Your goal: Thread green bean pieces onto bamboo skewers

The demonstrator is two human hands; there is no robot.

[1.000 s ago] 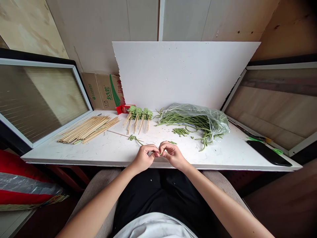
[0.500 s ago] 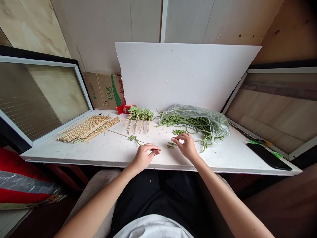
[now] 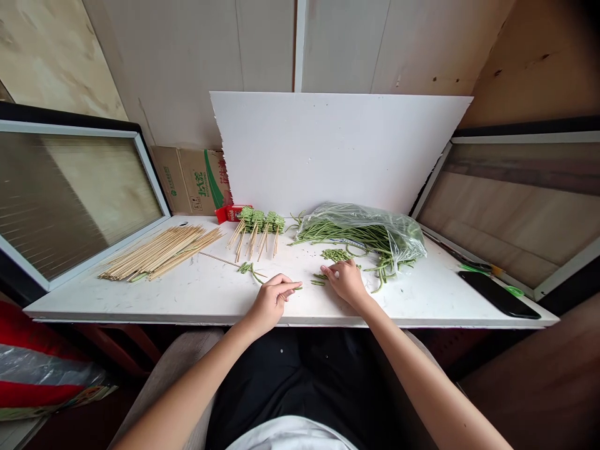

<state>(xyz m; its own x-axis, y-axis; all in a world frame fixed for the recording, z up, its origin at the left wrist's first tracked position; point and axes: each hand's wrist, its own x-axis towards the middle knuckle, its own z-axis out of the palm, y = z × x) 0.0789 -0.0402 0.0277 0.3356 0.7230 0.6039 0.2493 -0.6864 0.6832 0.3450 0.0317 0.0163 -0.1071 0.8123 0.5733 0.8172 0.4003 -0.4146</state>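
Observation:
My left hand (image 3: 270, 304) is closed around a long green bean (image 3: 255, 272). One end of the bean pokes out past the fingertips; the other curls away on the table behind the hand. My right hand (image 3: 345, 280) is closed in a pinch above the short cut bean pieces (image 3: 317, 282) near the front of the table; whatever lies between its fingertips is too small to make out. Just behind that hand is a small pile of bean bits (image 3: 335, 254). A single bamboo skewer (image 3: 220, 258) rests beyond my left hand.
Loose bamboo skewers (image 3: 157, 251) lie in a heap at left. Skewered green bean bundles (image 3: 262, 221) stand near a red packet (image 3: 227, 214). A clear plastic bag (image 3: 407, 234) of long beans sits back right. A black phone (image 3: 497, 294) lies at the right edge. A white board (image 3: 337, 150) leans behind.
The whole view has shifted slightly. My right hand has come down closer to the cut bean pieces. The left fingers have straightened and still hold the bean.

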